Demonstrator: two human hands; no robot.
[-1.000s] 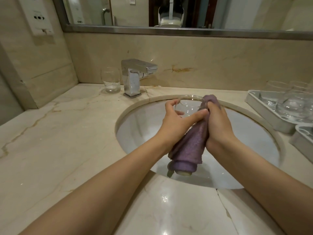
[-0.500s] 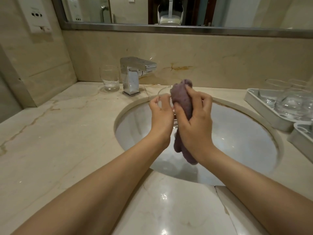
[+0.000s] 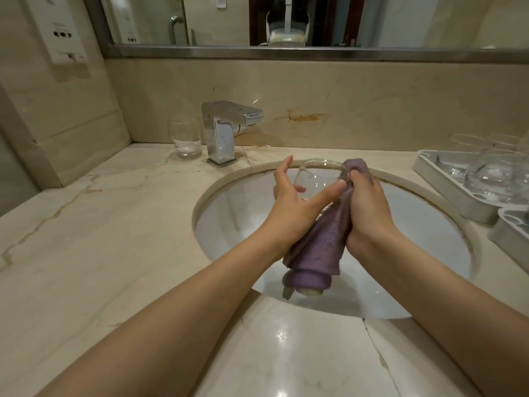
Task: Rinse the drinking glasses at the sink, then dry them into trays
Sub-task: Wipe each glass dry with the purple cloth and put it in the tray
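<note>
Over sink: left hand cupping glass, right hand pinching purple cloth beside it. Drying; next, carrying rightward to tray.

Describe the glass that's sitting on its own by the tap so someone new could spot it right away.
Start at the chrome tap behind the sink. Just to its left, on the marble counter near the back wall, stands a lone glass, upright. Unlike the glass over the basin or the glasses in the tray on the right, nothing touches it.
</note>
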